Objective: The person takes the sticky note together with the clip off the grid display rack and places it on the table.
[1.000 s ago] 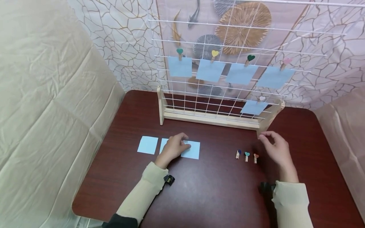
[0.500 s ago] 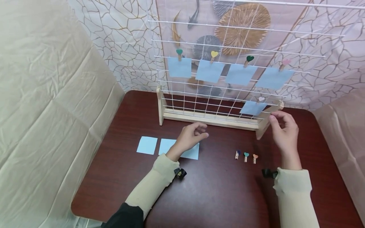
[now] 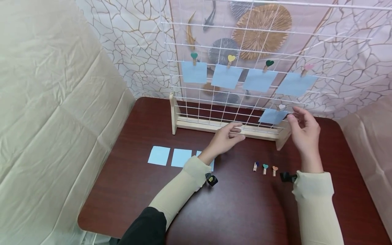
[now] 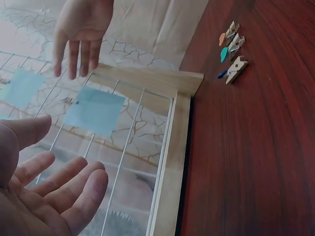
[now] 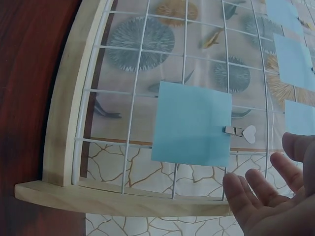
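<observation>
Both hands are hovering empty in front of the wire grid rack [image 3: 196,105], which is standing along the far edge of the table [image 3: 239,204]. The left hand [image 3: 226,139] is reaching toward the rack's wooden base rail with its fingers loosely spread and holding nothing. The right hand [image 3: 304,131] is hanging near the rack's right foot, fingers straight and relaxed, just beside the lowest blue paper note [image 3: 272,116], which a small white heart clothespin [image 3: 281,107] is pinning to the wires. Four more blue notes are hanging in a row higher on the grid. On the table toward its left edge, three loose blue notes [image 3: 159,156] are lying side by side, the left forearm partly covering the rightmost. Three heart clothespins [image 3: 264,167] are lying in a short row on the table between the two forearms.
</observation>
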